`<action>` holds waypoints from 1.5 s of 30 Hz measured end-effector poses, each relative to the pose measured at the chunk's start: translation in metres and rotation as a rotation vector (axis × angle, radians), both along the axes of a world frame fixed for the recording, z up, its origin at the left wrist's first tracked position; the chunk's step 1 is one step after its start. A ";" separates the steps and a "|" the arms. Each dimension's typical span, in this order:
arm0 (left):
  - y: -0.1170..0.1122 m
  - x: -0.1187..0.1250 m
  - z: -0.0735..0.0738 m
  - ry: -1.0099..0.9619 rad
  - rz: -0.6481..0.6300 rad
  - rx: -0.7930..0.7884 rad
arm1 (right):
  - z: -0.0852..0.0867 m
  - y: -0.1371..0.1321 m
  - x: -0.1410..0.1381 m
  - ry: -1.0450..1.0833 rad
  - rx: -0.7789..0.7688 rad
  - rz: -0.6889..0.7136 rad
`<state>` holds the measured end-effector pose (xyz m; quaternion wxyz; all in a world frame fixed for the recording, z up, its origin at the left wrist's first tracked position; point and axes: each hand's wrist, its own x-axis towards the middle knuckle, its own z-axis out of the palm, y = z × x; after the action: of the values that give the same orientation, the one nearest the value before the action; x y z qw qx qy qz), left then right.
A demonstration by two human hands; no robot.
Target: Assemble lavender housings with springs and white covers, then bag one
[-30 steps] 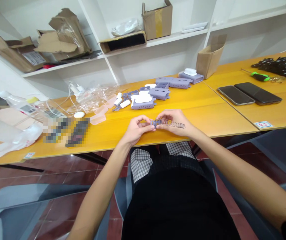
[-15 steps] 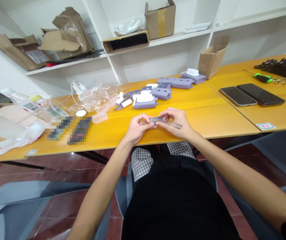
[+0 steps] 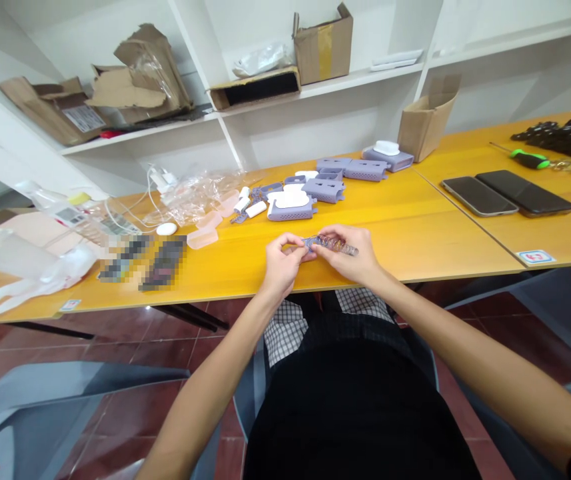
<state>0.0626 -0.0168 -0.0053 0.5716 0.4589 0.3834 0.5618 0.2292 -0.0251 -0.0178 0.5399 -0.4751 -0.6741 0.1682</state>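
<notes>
Both hands meet just above the table's front edge. Between thumb and fingers, my left hand (image 3: 283,264) pinches a small purple part (image 3: 309,243), mostly covered by the fingertips. My right hand (image 3: 358,257) is closed around a long metal coil spring (image 3: 350,251), whose free end sticks out below the palm to the right. The spring's left end meets the purple part; how the two join is hidden by my fingers. Beyond my hands lies a purple perforated housing with a white top (image 3: 290,205).
Several purple housings (image 3: 325,189), white cylinders (image 3: 256,210) and pink translucent trays (image 3: 202,237) lie behind my hands. Two phones (image 3: 525,192) and a green-black screwdriver (image 3: 530,159) are to the right. Plastic bags (image 3: 200,193) and a cardboard box (image 3: 428,127) stand farther back.
The visible tail of the spring looks shorter and more bunched beside my right hand. My left hand is turned more upright. The view has shifted slightly.
</notes>
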 end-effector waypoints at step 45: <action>0.004 -0.008 0.004 -0.018 -0.214 0.024 | 0.010 0.006 0.030 -0.040 -0.010 0.311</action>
<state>0.0545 -0.0132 -0.0015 0.6264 0.4991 0.3203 0.5060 0.2588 -0.0190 -0.0081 0.4916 -0.3707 -0.7493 0.2438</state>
